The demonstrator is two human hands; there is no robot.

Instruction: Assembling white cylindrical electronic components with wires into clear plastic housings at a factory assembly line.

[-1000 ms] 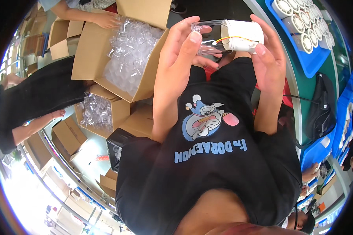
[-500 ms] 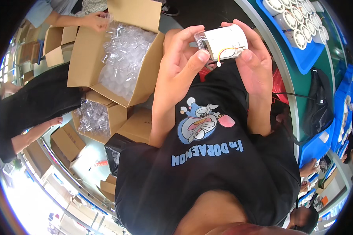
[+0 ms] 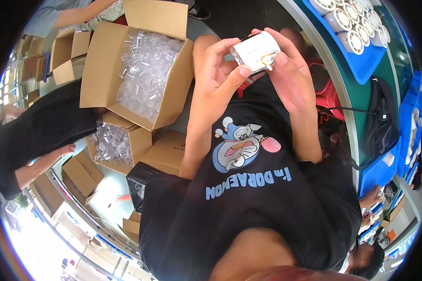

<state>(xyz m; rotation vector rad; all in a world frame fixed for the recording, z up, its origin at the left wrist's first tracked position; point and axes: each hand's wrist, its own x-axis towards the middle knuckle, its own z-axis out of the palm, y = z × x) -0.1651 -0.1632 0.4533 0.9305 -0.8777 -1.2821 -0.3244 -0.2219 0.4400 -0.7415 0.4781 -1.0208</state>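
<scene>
A white cylinder (image 3: 260, 50) is being held clear of the lap by both hands, near the upper middle of the view, its right end being tipped a little higher in the picture. Past its left end, the rim of a clear cup (image 3: 235, 53) is being shown; how far the cup is being drawn over the cylinder cannot be told. The left hand (image 3: 215, 82) is being kept clamped round the cup end, fingers along the top and thumb along the lower edge. The right hand (image 3: 290, 79) is being curled about the other end, its thumb being laid just beside the thin wires (image 3: 265, 60).

To the left, a box (image 3: 176, 89) of clear cups (image 3: 145, 70) is being passed close by the left hand, its near wall being turned toward that forearm. Below it, a smaller box (image 3: 143, 140) is being filled out by more clear parts (image 3: 111, 146). To the right, the curved edge of a green table (image 3: 356, 99) is being set apart from the right hand by a gap, in which a red stool (image 3: 331, 93) is being glimpsed. On the table, a blue tray (image 3: 362, 70) is being lined with white parts (image 3: 354, 41). Beyond the fingertips, room is being left over dark floor (image 3: 241, 16).
</scene>
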